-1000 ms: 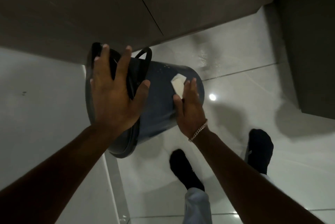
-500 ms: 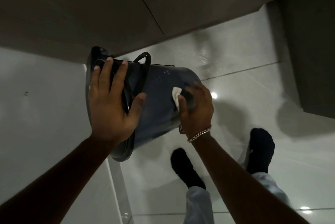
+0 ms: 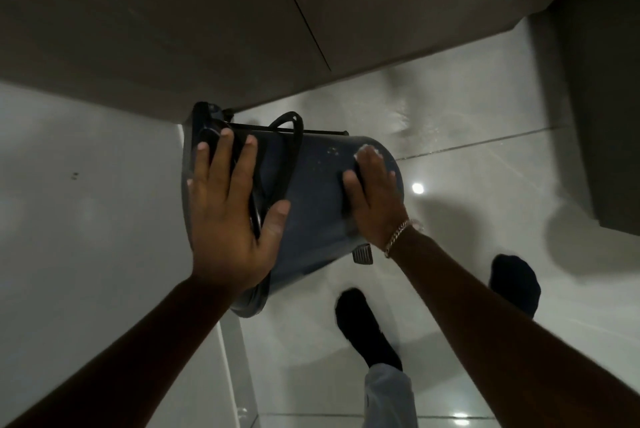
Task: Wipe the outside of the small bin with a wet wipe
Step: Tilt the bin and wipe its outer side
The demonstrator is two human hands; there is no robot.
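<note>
A small dark blue pedal bin point(image 3: 313, 199) is held tipped on its side above the floor, lid end to the left, base to the right. My left hand point(image 3: 228, 216) lies flat over the lid end, fingers spread. My right hand point(image 3: 375, 197) presses a white wet wipe point(image 3: 367, 150) against the bin's wall near the base; only a sliver of the wipe shows beyond my fingertips. A black wire handle point(image 3: 289, 147) loops across the bin's upper side. The foot pedal point(image 3: 362, 252) sticks out below my right wrist.
A white counter surface point(image 3: 86, 219) lies to the left, its edge beside the bin. Grey cabinet fronts point(image 3: 207, 19) rise behind. Glossy white floor tiles point(image 3: 467, 185) spread to the right, with a dark unit point(image 3: 602, 116) at the far right. My black-socked feet point(image 3: 367, 327) stand below.
My right hand slid the wipe along the bin's wall toward the base and now covers most of it. The bin rotated a little; the pedal came into view. My left hand stayed on the lid end.
</note>
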